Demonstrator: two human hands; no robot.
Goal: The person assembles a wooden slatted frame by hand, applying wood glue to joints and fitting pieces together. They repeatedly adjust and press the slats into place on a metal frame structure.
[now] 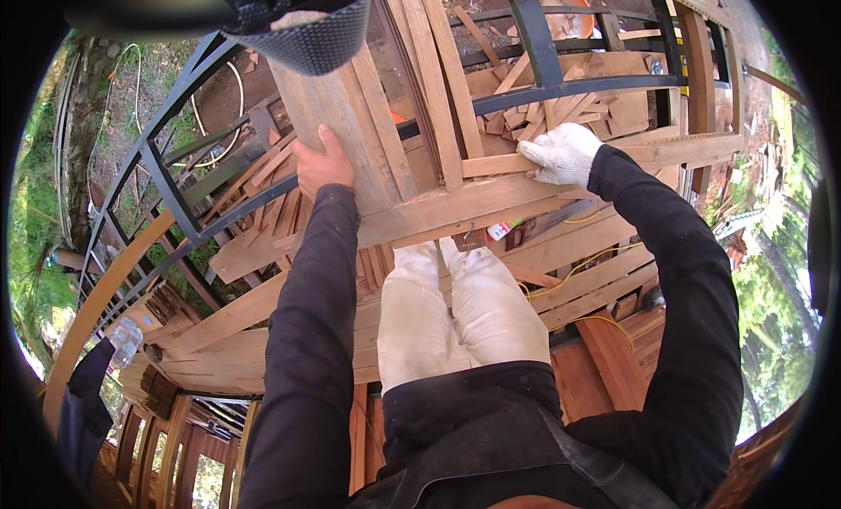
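Note:
My left hand [323, 165] is bare and grips the left edge of a wide wooden board [326, 106], its thumb on the top face. A narrower plank [382, 128] lies along that board's right side. In a white knitted glove, my right hand [561, 154] closes on the right end of a short wooden strip [492, 166]. The strip lies crosswise, its left end against upright slats [448, 88]. Below both hands a long wooden beam [473, 204] runs across, in front of my legs. My right fingertips are partly hidden under the glove's bend.
Offcuts [561, 106] are heaped beyond my right hand, near a dark metal frame [547, 58]. An orange tub [565, 10] sits at the far right. A yellow cord [604, 259] trails over planks on the right. A plastic bottle [127, 342] stands at left. A dark strap hangs across the top.

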